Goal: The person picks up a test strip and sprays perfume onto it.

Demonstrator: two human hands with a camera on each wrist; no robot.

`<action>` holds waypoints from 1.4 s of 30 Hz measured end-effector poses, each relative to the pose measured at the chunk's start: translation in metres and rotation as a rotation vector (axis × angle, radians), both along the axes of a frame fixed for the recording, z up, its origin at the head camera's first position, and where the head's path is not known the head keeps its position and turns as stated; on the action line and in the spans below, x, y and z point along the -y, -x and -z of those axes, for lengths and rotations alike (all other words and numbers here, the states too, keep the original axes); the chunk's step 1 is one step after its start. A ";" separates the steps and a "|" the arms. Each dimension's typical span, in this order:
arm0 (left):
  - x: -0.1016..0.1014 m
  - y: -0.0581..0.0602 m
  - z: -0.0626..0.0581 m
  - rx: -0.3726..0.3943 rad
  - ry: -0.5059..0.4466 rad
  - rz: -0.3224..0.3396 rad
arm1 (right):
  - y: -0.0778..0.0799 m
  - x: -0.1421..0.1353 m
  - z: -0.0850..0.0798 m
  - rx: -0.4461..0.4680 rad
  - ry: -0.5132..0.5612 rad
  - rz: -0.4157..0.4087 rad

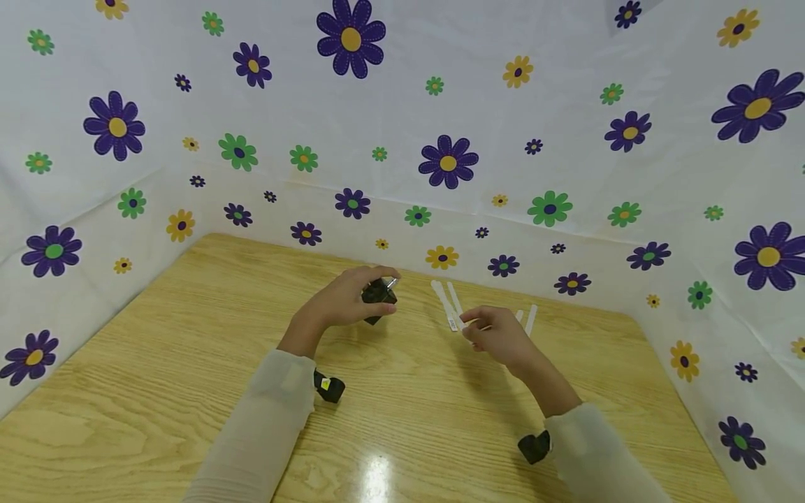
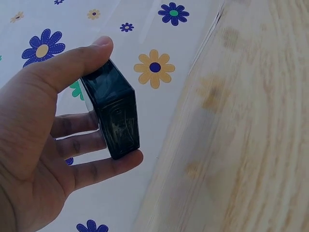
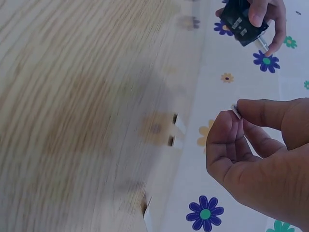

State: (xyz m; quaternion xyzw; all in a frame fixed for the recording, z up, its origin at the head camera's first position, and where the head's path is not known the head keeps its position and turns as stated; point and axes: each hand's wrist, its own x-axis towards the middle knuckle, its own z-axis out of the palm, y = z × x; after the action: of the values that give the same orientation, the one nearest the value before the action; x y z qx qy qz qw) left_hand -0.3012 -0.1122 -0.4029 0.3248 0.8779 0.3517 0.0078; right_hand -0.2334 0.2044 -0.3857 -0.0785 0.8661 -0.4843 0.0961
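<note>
My left hand [image 1: 339, 299] grips a dark glass perfume bottle [image 1: 374, 313], thumb on one side and fingers on the other. The bottle is held tilted, and its silver spray neck [image 3: 261, 43] shows next to a fingertip. In the left wrist view, the bottle's base [image 2: 121, 126] faces the camera. To its right, my right hand [image 1: 499, 337] pinches the end of a thin white paper strip [image 3: 235, 111] between thumb and fingers. Most of that strip is hidden in the right wrist view.
More white paper strips lie near the table's back edge, one [image 1: 444, 302] left of the right hand and another [image 1: 531, 318] behind it. The wooden table [image 1: 390, 405] meets a white flowered cloth [image 1: 402, 105] at the back and sides.
</note>
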 end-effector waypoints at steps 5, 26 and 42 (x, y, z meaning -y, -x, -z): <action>-0.001 0.000 -0.001 -0.001 0.011 -0.006 | -0.001 0.008 0.002 0.004 0.018 -0.009; -0.004 0.001 0.003 -0.015 0.031 0.018 | -0.002 0.034 0.002 0.002 -0.006 -0.022; -0.004 0.001 0.006 0.025 -0.013 0.045 | -0.002 0.043 -0.001 0.010 0.013 -0.056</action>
State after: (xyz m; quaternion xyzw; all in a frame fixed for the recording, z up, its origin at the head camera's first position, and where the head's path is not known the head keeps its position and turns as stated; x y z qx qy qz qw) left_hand -0.3018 -0.1078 -0.4090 0.3402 0.8678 0.3612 0.0247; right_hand -0.2318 0.1617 -0.3843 -0.1011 0.8599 -0.4873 0.1135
